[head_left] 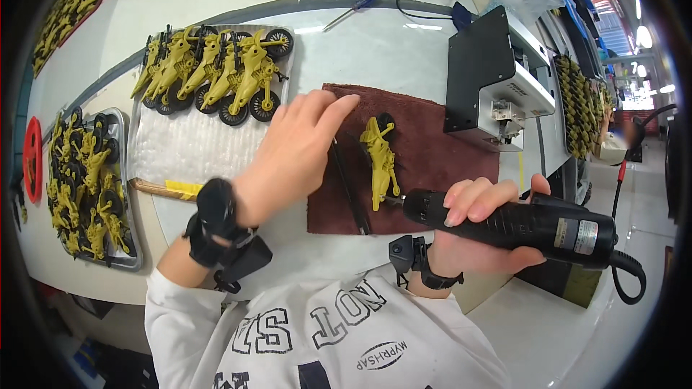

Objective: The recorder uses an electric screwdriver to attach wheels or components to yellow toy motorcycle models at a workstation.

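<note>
My right hand [490,220] is wrapped round a black corded electric screwdriver [515,227]. Its bit points left, at the lower end of a yellow toy motorcycle [380,158] lying on a dark red cloth [440,144]; whether they touch I cannot tell. One black wheel shows at the toy's upper end. Over the cloth's left edge, my left hand [292,148] has its fingers stretched and apart, with nothing visible in them. A thin black rod [349,191] lies on the cloth between that hand and the toy.
Several yellow motorcycles with black wheels stand in a white-lined tray [194,148] at the upper left. A metal tray [133,256] holds more yellow parts. Behind lies a blue-handled screwdriver [353,11]. A black-and-white machine [497,79] stands right of the cloth.
</note>
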`<state>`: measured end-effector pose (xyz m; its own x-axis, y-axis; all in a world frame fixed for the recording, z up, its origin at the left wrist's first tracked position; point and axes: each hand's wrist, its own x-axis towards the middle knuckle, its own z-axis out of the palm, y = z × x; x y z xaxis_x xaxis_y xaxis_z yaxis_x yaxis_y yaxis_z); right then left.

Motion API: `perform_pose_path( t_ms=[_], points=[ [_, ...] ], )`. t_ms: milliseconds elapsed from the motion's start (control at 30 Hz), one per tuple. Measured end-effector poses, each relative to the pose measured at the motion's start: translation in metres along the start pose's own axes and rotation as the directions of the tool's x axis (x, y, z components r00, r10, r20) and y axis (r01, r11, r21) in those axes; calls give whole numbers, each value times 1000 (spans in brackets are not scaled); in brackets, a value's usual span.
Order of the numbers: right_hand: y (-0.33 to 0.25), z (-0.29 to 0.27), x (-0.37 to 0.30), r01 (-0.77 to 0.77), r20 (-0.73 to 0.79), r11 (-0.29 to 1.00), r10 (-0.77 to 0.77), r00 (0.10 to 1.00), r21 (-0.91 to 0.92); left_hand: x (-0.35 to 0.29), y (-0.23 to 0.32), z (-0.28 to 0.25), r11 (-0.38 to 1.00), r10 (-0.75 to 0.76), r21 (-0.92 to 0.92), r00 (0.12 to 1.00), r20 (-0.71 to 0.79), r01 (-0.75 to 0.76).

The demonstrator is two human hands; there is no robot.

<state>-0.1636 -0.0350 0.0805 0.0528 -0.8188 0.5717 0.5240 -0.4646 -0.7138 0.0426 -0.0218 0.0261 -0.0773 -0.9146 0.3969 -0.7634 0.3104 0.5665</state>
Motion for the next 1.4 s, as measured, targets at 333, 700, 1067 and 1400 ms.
perform_pose_path(
  t_ms=[333,700,1067,1400],
  points=[
    [-2,-1,-4,10,-78,998,-16,997,-67,-63,64,19,994,25,90,952,304,-54],
    [-5,0,-5,8,-182,988,-36,983,-153,-61,62,26,937,309,35,873,378,-347],
    [-4,-9,-13,20,-187,994,-40,982,-106,-58,41,-49,866,79,-499,995,55,-41],
    [0,-3,-12,47,-165,989,-71,984,-144,-14,-20,-23,691,-187,-625,925,330,362]
  ],
)
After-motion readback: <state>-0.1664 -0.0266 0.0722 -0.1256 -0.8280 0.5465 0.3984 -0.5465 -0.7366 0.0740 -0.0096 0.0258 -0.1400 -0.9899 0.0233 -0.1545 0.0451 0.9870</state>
